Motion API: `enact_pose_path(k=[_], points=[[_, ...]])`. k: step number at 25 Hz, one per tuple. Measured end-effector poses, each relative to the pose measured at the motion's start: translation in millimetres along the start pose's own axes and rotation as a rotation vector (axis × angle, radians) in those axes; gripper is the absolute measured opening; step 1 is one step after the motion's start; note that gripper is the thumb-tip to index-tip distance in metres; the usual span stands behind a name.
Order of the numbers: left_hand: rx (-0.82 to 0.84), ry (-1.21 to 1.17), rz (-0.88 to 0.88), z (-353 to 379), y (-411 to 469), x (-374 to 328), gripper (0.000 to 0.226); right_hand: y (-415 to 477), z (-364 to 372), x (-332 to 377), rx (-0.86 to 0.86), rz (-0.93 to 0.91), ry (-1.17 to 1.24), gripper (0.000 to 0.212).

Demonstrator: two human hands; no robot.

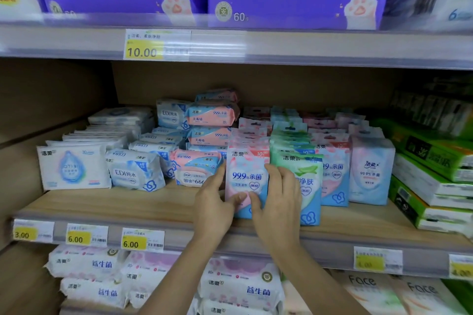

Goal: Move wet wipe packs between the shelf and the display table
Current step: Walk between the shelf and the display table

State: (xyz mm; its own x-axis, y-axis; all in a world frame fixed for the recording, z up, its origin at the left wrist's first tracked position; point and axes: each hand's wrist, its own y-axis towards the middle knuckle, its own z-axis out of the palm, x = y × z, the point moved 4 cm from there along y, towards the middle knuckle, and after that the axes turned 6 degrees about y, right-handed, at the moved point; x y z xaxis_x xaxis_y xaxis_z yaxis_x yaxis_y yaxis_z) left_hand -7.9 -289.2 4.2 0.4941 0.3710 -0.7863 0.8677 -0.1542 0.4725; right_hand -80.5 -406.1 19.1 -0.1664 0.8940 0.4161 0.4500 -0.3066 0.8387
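We hold pink 99.9%杀菌 pack [247, 174] upright on shelf [128, 203]; L hand [215, 203] & R hand [280, 199] grips curled round it.

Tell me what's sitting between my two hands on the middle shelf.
In the head view, the upright pink wet wipe pack fills that gap: the left hand grips its left edge, the right hand its right edge.
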Motion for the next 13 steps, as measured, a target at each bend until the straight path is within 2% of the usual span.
enact_pose_path(k=[4,7,10,13], points=[[0.017,-0.036,-0.039,-5,-5,-5,0.071,0,-1,-4,0.018,-0.012,0.034,0.043],[-0.003,-0.047,-0.072,-25,-21,-2,0.055,-4,-3,2,0.144,-0.046,0.208,0.014],[-0.071,-0.026,-0.075,-63,-56,6,0.031,-19,-3,22,0.481,-0.049,0.439,0.011],[-0.119,-0.038,-0.178,-102,-103,19,0.024,-57,7,52,0.969,-0.154,0.519,0.018]])
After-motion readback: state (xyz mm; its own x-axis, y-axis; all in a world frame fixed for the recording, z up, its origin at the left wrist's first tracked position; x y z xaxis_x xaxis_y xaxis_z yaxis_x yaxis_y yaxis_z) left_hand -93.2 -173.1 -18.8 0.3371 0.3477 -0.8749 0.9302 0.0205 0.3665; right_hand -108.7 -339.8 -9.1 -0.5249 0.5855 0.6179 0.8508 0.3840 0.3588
